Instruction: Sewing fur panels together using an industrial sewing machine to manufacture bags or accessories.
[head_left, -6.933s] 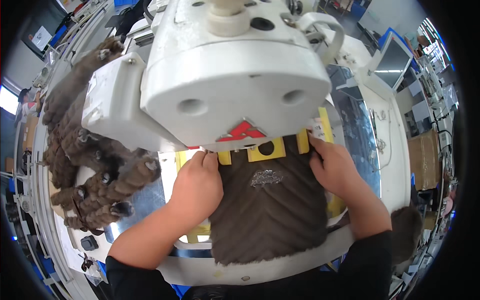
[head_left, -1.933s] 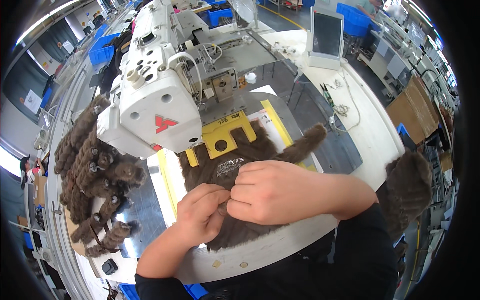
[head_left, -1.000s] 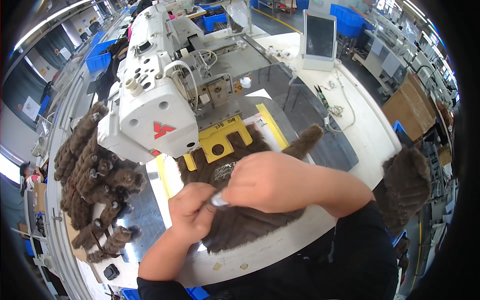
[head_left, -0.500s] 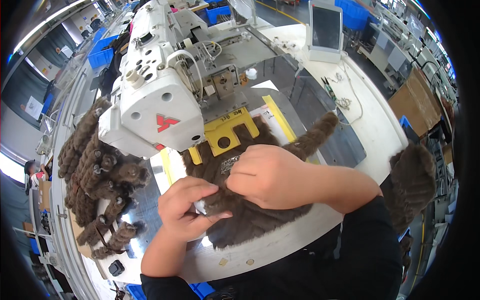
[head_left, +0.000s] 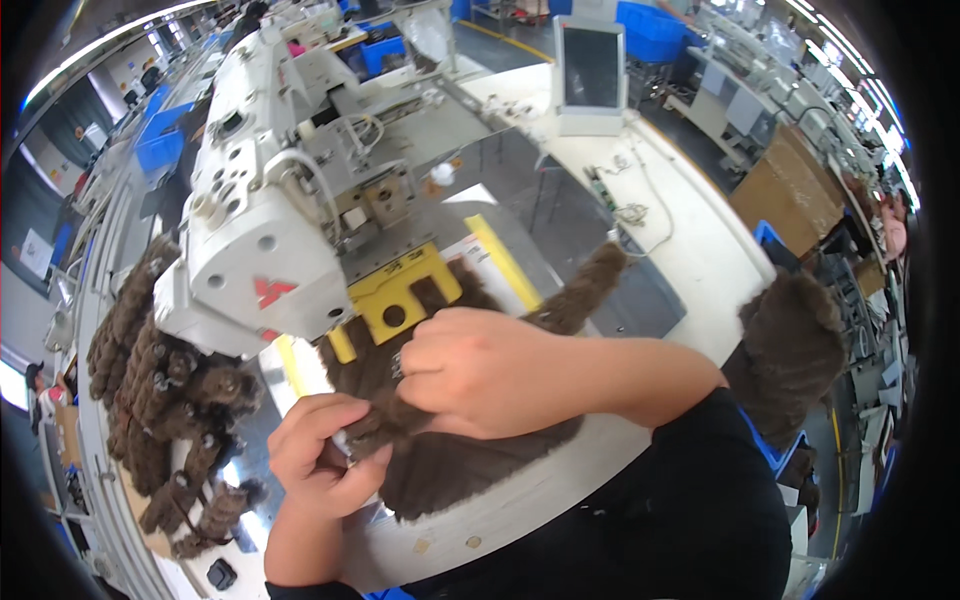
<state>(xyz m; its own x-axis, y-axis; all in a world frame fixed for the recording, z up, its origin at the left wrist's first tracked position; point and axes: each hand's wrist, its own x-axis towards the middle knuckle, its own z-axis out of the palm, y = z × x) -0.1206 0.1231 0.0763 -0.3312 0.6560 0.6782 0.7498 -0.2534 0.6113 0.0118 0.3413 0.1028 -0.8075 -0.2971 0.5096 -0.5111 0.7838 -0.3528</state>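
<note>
My left hand [head_left: 320, 455] pinches a narrow brown fur piece [head_left: 368, 432], with a pale bit at its end, between thumb and fingers. Beside it, my right hand [head_left: 480, 370] has curled fingers closed on the same fur piece. Beneath both lies a brown fur panel [head_left: 470, 470], its top edge under a yellow clamp plate [head_left: 398, 280]. The white sewing machine head [head_left: 245, 290] stands just beyond, to the upper left. A fur strip [head_left: 590, 285] extends to the right of the plate, and a pale template with yellow edging [head_left: 500, 265] lies under the work.
Bundled fur rolls [head_left: 150, 390] are heaped at the left, near a small black object [head_left: 222, 573]. At right are a screen [head_left: 590, 70], a tool with cord [head_left: 600, 185], a cardboard sheet [head_left: 785, 185] and hanging fur [head_left: 790, 350]. A person [head_left: 45, 395] sits at far left.
My hands were at the panel's sides by the plate; they are now together over its middle. In the last second my left hand has shifted left, exposing the pinched fur. The view has shifted too.
</note>
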